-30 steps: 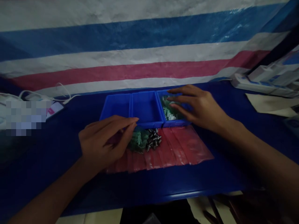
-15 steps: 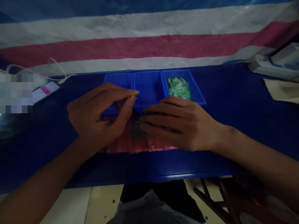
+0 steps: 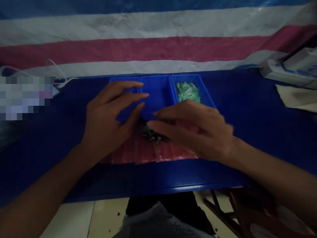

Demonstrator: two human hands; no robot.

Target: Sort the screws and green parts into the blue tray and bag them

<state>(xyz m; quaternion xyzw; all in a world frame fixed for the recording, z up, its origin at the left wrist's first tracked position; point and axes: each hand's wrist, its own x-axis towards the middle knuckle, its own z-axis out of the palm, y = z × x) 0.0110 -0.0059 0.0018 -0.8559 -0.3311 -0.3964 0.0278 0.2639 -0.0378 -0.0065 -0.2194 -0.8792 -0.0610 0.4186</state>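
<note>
"Blue bench, red bags near its front edge. The hands?"
"We see the left hand gape, released; the right hand, grasp impossible to tell, is nearer the jumbled screws, atop the bags, just frontward of its thumb."

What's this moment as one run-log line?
left hand: open, nothing visibly held | right hand: near metal screws, hold unclear | screws: atop red plastic bags | right blue bin: green plastic packets inside

Striped tarp across top of frame. White cable upper left. White box upper right, beige sheet just below it. Dark wooden furniture lower right.
</note>
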